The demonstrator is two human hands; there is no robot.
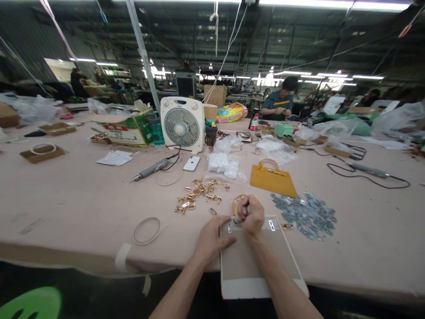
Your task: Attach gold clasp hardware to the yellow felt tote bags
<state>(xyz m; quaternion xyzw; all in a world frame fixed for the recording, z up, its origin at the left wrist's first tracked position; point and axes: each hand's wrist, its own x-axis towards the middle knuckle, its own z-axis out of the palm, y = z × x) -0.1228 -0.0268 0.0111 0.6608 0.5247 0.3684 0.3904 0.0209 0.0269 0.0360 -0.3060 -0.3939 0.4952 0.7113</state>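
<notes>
A beige bag panel [247,261] with a white border lies at the table's front edge, partly overhanging it. My right hand [253,216] is closed round the handle of a hand tool [237,219], whose pale shaft points at the panel's upper left; its tip is hidden. My left hand [212,239] rests on the panel's left edge, thumb and forefinger spread apart. Just beyond the panel curves a yellow handle loop [235,204]. Small white-backed slots mark the panel's top corners, and gold clasp pieces [213,212] [287,226] lie on both sides.
Gold hardware [199,190] lies scattered beyond my hands, with grey metal plates [308,215] to the right. A yellow bag piece [274,179], phone [191,163], electric screwdriver [151,170], fan [182,126] and tape ring [146,230] are around. A co-worker [279,104] sits across.
</notes>
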